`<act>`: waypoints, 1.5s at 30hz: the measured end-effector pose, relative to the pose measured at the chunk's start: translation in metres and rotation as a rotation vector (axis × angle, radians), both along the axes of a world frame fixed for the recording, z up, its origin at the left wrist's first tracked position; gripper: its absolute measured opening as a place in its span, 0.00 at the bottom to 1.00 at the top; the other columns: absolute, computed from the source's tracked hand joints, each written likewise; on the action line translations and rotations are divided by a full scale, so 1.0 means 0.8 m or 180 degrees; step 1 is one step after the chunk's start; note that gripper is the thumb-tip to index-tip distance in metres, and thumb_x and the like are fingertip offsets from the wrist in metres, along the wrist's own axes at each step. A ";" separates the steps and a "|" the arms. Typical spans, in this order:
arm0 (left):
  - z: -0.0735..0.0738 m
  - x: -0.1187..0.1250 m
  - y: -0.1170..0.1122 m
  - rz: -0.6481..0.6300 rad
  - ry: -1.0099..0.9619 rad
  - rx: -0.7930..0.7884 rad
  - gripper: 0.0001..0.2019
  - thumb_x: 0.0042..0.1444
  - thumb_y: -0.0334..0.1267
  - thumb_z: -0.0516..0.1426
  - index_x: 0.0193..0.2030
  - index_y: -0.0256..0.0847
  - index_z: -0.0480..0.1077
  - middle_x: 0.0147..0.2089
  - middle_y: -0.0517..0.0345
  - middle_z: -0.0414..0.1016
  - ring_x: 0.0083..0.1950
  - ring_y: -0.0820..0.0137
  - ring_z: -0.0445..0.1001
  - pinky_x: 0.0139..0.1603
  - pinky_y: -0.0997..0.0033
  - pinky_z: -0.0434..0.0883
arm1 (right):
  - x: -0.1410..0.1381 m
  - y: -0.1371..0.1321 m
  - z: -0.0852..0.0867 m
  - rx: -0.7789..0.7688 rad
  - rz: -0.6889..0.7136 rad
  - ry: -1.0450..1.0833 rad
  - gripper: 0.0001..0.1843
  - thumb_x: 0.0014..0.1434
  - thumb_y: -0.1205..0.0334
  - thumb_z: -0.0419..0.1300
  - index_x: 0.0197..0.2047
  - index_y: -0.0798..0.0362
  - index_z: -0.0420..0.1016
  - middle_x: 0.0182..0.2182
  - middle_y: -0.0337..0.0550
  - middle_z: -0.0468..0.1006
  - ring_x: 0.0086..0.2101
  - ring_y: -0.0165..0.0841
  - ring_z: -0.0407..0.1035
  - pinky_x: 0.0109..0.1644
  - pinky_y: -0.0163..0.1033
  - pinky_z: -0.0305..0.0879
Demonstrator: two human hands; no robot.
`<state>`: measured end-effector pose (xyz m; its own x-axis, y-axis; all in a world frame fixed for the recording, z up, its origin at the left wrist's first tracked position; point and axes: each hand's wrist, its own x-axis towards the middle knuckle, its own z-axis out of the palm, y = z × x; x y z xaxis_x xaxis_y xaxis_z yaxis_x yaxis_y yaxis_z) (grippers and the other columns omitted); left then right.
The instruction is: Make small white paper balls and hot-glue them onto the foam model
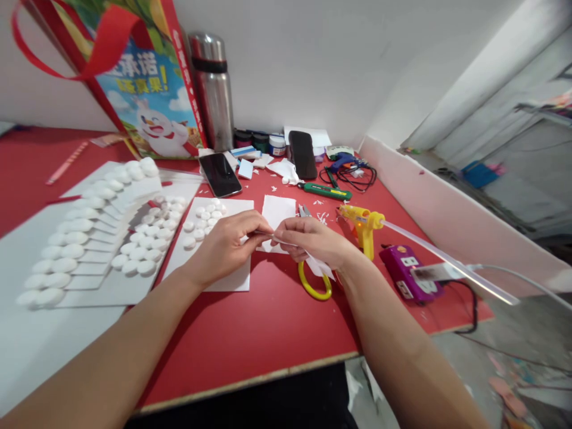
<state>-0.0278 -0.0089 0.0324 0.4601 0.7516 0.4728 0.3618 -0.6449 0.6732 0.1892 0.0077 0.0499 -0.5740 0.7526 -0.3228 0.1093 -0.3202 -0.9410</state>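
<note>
Between my two hands, at the middle of the table, is a thin strip of white paper (318, 267). My left hand (236, 232) pinches one end of it with thumb and fingers. My right hand (308, 238) is closed on the other part, and a loose end hangs below the palm. Under my right hand lie scissors with a yellow handle (315, 292), their blades partly hidden. A white sheet (277, 208) lies flat behind my fingers. Beside my left hand is a white card (227, 280) with several small white discs (203, 221) on it.
At left, rows of white discs (75, 238) sit on white cards. A yellow glue gun (364, 226) with a long stick and a purple power socket (409, 271) stand at right. Behind are phones (220, 174), a green cutter (326, 190), a steel flask (213, 95) and a bag (152, 107).
</note>
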 end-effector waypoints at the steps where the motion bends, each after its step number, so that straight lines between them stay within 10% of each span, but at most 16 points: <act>1: 0.000 0.000 0.000 -0.0028 0.0085 0.0169 0.07 0.69 0.32 0.55 0.43 0.39 0.75 0.41 0.51 0.78 0.43 0.67 0.76 0.47 0.67 0.70 | -0.001 0.000 0.000 -0.0003 -0.0023 -0.0005 0.14 0.60 0.53 0.67 0.33 0.58 0.77 0.20 0.29 0.59 0.20 0.21 0.50 0.23 0.30 0.45; 8: 0.002 0.009 -0.007 0.0196 0.0274 0.0525 0.06 0.66 0.31 0.54 0.42 0.37 0.73 0.42 0.48 0.77 0.43 0.65 0.74 0.45 0.64 0.71 | -0.012 0.001 -0.003 0.0274 -0.0336 0.0061 0.09 0.55 0.59 0.64 0.28 0.55 0.73 0.17 0.27 0.55 0.18 0.21 0.45 0.21 0.32 0.41; 15: 0.004 0.012 -0.004 0.0087 -0.1289 -0.2595 0.08 0.63 0.42 0.58 0.41 0.40 0.69 0.32 0.59 0.74 0.23 0.76 0.69 0.23 0.75 0.61 | -0.017 -0.002 -0.004 0.1836 -0.0393 -0.0872 0.10 0.60 0.61 0.59 0.28 0.54 0.73 0.22 0.33 0.66 0.25 0.27 0.56 0.29 0.35 0.51; 21: 0.007 0.012 -0.003 -0.0065 -0.1245 -0.3451 0.16 0.66 0.44 0.53 0.29 0.38 0.68 0.23 0.54 0.75 0.14 0.79 0.59 0.18 0.75 0.55 | -0.016 -0.006 -0.008 0.2552 -0.0120 -0.1299 0.07 0.62 0.65 0.56 0.32 0.53 0.72 0.24 0.34 0.69 0.28 0.28 0.61 0.35 0.36 0.54; 31: 0.008 0.003 -0.007 -0.0249 -0.0067 -0.2646 0.17 0.69 0.44 0.51 0.29 0.41 0.65 0.20 0.63 0.68 0.18 0.76 0.61 0.23 0.74 0.59 | -0.014 -0.009 -0.005 0.2647 0.0129 -0.1414 0.08 0.63 0.64 0.55 0.32 0.54 0.72 0.23 0.33 0.68 0.25 0.27 0.60 0.33 0.35 0.53; 40: -0.003 0.009 -0.005 0.0095 0.1275 -0.0133 0.10 0.64 0.37 0.50 0.29 0.43 0.61 0.27 0.58 0.66 0.28 0.68 0.63 0.32 0.67 0.55 | -0.018 -0.004 -0.010 0.2081 -0.0078 -0.1225 0.08 0.56 0.66 0.55 0.27 0.54 0.72 0.23 0.35 0.68 0.28 0.29 0.61 0.33 0.35 0.54; 45: 0.002 0.012 -0.009 0.0250 0.0740 -0.0639 0.12 0.61 0.38 0.52 0.26 0.42 0.60 0.23 0.59 0.64 0.25 0.70 0.62 0.30 0.68 0.55 | -0.021 -0.006 -0.013 0.2243 -0.0187 -0.1137 0.07 0.57 0.66 0.56 0.28 0.53 0.71 0.22 0.33 0.65 0.27 0.29 0.60 0.32 0.35 0.54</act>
